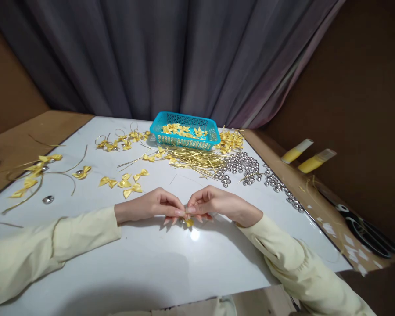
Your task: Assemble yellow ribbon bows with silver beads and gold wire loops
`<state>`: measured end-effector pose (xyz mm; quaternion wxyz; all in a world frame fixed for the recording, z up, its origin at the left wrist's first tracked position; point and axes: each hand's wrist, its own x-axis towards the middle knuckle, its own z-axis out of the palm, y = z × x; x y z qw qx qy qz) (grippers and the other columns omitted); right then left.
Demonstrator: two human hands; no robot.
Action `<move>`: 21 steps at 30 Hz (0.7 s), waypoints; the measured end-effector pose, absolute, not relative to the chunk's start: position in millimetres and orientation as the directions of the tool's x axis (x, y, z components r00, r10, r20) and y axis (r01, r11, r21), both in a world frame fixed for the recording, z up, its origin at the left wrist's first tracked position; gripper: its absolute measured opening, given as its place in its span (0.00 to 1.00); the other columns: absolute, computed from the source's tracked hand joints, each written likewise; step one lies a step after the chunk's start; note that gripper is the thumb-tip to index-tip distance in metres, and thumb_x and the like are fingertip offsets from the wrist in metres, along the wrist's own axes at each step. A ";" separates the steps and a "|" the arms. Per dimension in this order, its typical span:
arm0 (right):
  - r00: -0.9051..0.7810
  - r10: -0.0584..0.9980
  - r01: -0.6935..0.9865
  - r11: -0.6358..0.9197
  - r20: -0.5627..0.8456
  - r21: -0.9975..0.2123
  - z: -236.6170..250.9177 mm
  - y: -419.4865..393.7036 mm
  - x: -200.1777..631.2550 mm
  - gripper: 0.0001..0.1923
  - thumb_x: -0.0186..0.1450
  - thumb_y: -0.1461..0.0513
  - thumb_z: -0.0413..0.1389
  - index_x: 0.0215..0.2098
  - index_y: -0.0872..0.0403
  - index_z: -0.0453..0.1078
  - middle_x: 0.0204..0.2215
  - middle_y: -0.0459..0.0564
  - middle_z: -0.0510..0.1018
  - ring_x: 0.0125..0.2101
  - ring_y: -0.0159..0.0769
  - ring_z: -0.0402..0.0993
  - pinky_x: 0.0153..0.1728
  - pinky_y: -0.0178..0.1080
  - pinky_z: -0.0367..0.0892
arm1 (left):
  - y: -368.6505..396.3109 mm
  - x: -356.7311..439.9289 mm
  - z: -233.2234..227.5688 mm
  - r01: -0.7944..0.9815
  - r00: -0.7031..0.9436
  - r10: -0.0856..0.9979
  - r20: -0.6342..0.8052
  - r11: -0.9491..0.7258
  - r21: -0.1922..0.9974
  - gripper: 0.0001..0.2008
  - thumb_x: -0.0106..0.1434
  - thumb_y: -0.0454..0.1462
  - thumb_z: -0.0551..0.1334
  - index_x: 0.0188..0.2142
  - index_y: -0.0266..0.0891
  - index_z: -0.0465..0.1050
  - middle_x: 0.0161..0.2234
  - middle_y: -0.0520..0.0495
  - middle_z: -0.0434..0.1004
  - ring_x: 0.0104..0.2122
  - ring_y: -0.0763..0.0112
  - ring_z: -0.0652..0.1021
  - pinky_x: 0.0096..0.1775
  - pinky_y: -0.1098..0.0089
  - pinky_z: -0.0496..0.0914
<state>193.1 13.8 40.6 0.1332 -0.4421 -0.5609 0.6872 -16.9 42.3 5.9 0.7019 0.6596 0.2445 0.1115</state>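
Two hands pinch a small yellow bow over a glossy white tabletop.

The left hand (151, 205) and right hand (217, 202) meet fingertip to fingertip at the centre of the tabletop (151, 263), both closed on one yellow bow (188, 222) that peeks out just beneath the fingers; too little of it shows to tell its long axis or which way it points. Pale cream sleeves cover both forearms. Beyond the hands, loose satin bows (125, 182) lie flat, thin gold wires (194, 159) are heaped with their lengths running roughly left to right, and round silver bells (242, 166) cluster to the right. A turquoise lattice-walled plastic basket (184, 139) holds more bows. Black-handled scissors (365, 228) rest on the brown board at far right, near two yellow tubes (307, 157).
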 end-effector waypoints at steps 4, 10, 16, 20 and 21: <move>-0.559 0.693 0.312 -0.333 -0.455 -0.890 41.9 13.6 191.8 0.16 0.52 0.54 0.63 0.28 0.60 0.73 0.15 0.41 0.70 0.14 0.20 0.57 0.16 0.28 0.53 | 43.4 -17.4 5.7 0.153 0.864 0.464 -0.195 0.126 0.980 0.08 0.59 0.37 0.63 0.31 0.33 0.78 0.20 0.51 0.74 0.20 0.79 0.69 0.25 0.77 0.64; -0.560 0.713 0.296 -0.303 -0.422 -0.906 42.6 14.5 193.5 0.14 0.55 0.55 0.61 0.28 0.61 0.73 0.17 0.42 0.70 0.15 0.21 0.58 0.16 0.28 0.53 | 43.8 -17.4 5.6 0.134 0.865 0.457 -0.206 0.185 0.974 0.08 0.59 0.37 0.63 0.31 0.33 0.77 0.22 0.48 0.77 0.20 0.75 0.74 0.27 0.75 0.67; -0.565 0.726 0.290 -0.270 -0.392 -0.918 42.3 15.7 196.4 0.13 0.57 0.56 0.60 0.29 0.61 0.73 0.19 0.44 0.72 0.16 0.21 0.58 0.16 0.28 0.53 | 43.7 -17.6 5.9 0.126 0.862 0.462 -0.208 0.202 0.971 0.08 0.60 0.37 0.62 0.32 0.32 0.77 0.23 0.47 0.77 0.21 0.74 0.75 0.28 0.74 0.67; -0.555 0.760 0.313 -0.187 -0.339 -0.931 45.6 14.2 195.5 0.13 0.57 0.56 0.59 0.33 0.60 0.72 0.22 0.44 0.71 0.19 0.23 0.60 0.16 0.27 0.53 | 44.2 -17.2 4.0 0.113 0.853 0.476 -0.213 0.230 0.967 0.09 0.60 0.37 0.63 0.31 0.33 0.78 0.22 0.48 0.77 0.22 0.74 0.75 0.29 0.74 0.67; -0.544 0.784 0.321 -0.136 -0.300 -0.937 46.4 13.1 195.0 0.13 0.58 0.57 0.59 0.34 0.59 0.72 0.22 0.44 0.70 0.19 0.23 0.60 0.16 0.27 0.54 | 44.5 -17.0 3.4 0.101 0.848 0.486 -0.212 0.245 0.964 0.09 0.60 0.38 0.63 0.30 0.33 0.78 0.22 0.48 0.76 0.22 0.74 0.74 0.28 0.74 0.67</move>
